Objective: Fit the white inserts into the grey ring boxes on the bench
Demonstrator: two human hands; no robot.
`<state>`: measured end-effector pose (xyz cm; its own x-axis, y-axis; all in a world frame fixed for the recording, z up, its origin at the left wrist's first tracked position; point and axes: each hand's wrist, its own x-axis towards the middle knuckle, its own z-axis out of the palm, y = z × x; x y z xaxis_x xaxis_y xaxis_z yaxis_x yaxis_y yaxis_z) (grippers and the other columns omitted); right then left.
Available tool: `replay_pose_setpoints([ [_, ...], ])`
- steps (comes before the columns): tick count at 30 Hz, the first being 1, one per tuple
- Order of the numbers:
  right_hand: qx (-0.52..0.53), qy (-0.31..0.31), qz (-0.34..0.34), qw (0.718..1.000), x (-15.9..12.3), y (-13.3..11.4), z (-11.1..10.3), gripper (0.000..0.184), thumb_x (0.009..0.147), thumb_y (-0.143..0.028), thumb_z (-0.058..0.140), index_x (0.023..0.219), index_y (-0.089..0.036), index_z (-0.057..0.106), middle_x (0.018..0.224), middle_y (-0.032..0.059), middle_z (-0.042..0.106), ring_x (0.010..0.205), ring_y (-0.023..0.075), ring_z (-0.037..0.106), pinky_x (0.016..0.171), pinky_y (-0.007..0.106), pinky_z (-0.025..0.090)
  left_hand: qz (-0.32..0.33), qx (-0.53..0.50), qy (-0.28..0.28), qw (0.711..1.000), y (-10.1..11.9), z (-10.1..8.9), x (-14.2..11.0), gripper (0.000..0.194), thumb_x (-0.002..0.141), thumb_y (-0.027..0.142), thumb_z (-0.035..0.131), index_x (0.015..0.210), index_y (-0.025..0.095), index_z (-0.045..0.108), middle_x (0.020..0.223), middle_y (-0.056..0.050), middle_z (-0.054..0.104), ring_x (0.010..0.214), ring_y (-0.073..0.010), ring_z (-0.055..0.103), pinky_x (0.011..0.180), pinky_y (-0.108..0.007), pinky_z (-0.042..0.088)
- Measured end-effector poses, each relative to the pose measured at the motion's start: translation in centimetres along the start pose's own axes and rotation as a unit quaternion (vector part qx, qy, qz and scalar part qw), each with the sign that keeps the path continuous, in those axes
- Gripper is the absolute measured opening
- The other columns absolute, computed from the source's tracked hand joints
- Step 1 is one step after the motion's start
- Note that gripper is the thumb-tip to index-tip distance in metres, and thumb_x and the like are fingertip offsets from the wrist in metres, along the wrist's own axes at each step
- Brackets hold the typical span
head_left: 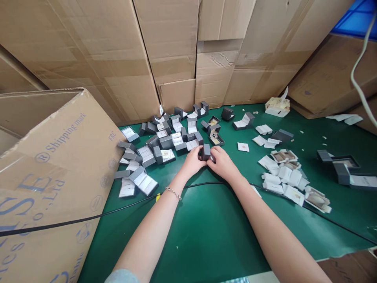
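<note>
Both of my hands meet over the green table around one small dark grey jewelry box (205, 152). My left hand (193, 160) grips the box's left side, with its fingers curled. On the other side my right hand (221, 161) has its fingers closed at the box's lower right, where a bit of something pale shows. What lies inside the box is hidden from me. Just beyond stand several open grey boxes with white inserts (177, 138). Slightly right of them, an open box with a yellowish inside (216, 139) sits near my right hand.
A large printed carton (55, 177) stands at left, and stacked cartons (176, 47) wall the back. White inserts (284, 177) lie in a pile at right, with more grey boxes (343, 173) beyond. A black cable (203, 183) crosses under my forearms. A tissue pack (277, 107) sits at the back right.
</note>
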<state>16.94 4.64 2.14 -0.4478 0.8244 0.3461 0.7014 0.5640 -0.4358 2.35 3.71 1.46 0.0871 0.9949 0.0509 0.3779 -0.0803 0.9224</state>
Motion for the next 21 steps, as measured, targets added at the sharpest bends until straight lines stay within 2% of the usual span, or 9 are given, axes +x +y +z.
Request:
replay_pose_setpoints([
  [6,0.031,0.022,0.027,0.999,0.0,0.2,0.7,0.036,0.074,-0.013,0.042,0.108,-0.014,0.051,0.106,0.0113,0.056,0.098,0.0216,0.052,0.085,0.034,0.044,-0.002,0.011,0.028,1.000,0.2,0.0,0.1,0.052,0.062,0.014,0.067,0.112,0.015,0.053,0.114,-0.010,0.056,0.073,-0.0137,0.059,0.072,-0.029,0.051],
  [13,-0.030,-0.026,0.034,0.999,0.4,-0.6,0.6,0.037,0.079,-0.009,0.034,0.107,-0.012,0.058,0.116,0.0126,0.056,0.107,0.0196,0.053,0.093,0.032,0.042,-0.009,0.030,0.053,0.998,0.6,0.3,-0.1,0.054,0.062,0.010,0.067,0.113,0.013,0.052,0.111,-0.010,0.056,0.064,-0.0101,0.054,0.069,-0.029,0.050],
  [16,-0.114,-0.066,0.036,0.991,0.0,-1.2,0.2,0.040,0.083,-0.010,0.030,0.113,-0.009,0.057,0.126,0.0155,0.052,0.117,0.0237,0.047,0.100,0.042,0.036,-0.014,0.033,0.055,0.998,0.8,0.3,-0.2,0.055,0.061,0.010,0.069,0.114,0.013,0.052,0.111,-0.010,0.057,0.063,-0.0098,0.053,0.069,-0.029,0.050],
  [19,-0.161,-0.110,0.025,0.981,-0.8,-1.5,-0.1,0.045,0.087,-0.012,0.024,0.123,-0.011,0.050,0.140,0.0141,0.039,0.131,0.0267,0.032,0.103,0.057,0.026,-0.020,0.026,0.053,0.998,0.8,0.3,-0.1,0.057,0.060,0.011,0.070,0.114,0.014,0.053,0.112,-0.010,0.057,0.067,-0.0120,0.056,0.071,-0.030,0.051],
  [21,-0.157,-0.132,0.028,0.978,-1.2,-1.8,-0.3,0.048,0.086,-0.012,0.023,0.129,-0.011,0.045,0.146,0.0122,0.029,0.135,0.0266,0.025,0.103,0.061,0.021,-0.017,0.019,0.051,0.998,0.6,0.3,-0.1,0.058,0.059,0.011,0.071,0.115,0.014,0.053,0.114,-0.011,0.057,0.071,-0.0139,0.058,0.073,-0.031,0.051],
])
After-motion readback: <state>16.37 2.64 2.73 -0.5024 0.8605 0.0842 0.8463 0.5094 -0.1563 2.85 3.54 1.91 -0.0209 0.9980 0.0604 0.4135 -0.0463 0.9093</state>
